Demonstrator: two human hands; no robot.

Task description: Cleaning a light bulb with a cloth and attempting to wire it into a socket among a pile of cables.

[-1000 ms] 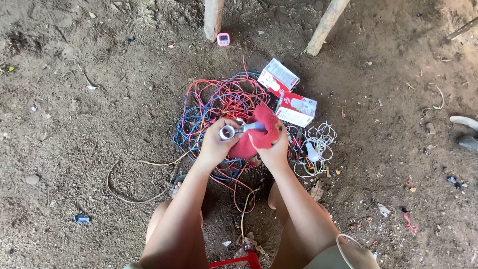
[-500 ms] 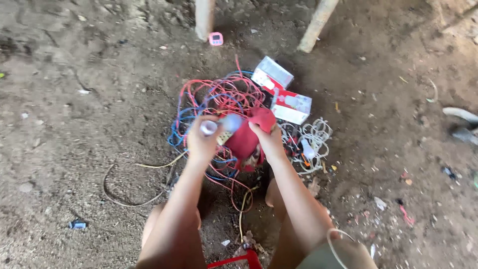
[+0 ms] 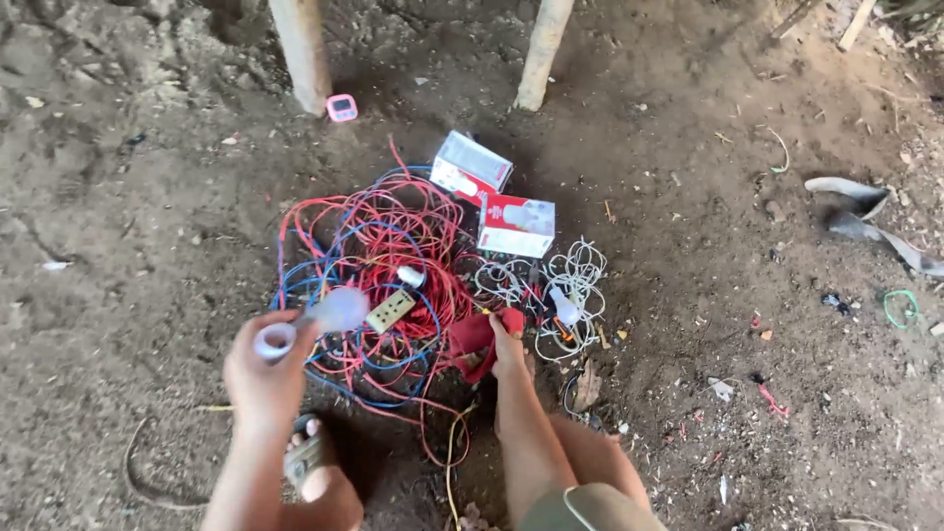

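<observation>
My left hand (image 3: 261, 379) holds a white light bulb (image 3: 329, 313) by its base, lifted over the left side of a tangle of red and blue wires (image 3: 379, 261) on the dirt ground. My right hand (image 3: 506, 346) rests low at the right edge of the tangle, gripping a red cloth-like piece (image 3: 474, 339). A cream switch block (image 3: 390, 310) and a small white socket (image 3: 411, 277) lie in the wires between the hands. A coil of white wire (image 3: 565, 285) lies just right of my right hand.
Two red-and-white bulb boxes (image 3: 516, 224) lie behind the wires. Two wooden posts (image 3: 303, 54) stand at the back, a small pink object (image 3: 341, 107) beside the left one. A sandal (image 3: 865, 211) lies at far right. My bare foot (image 3: 320, 462) is below the wires.
The hands have parted: my left hand carried the bulb down and to the left, away from the red piece, which stays in my right hand near the ground.
</observation>
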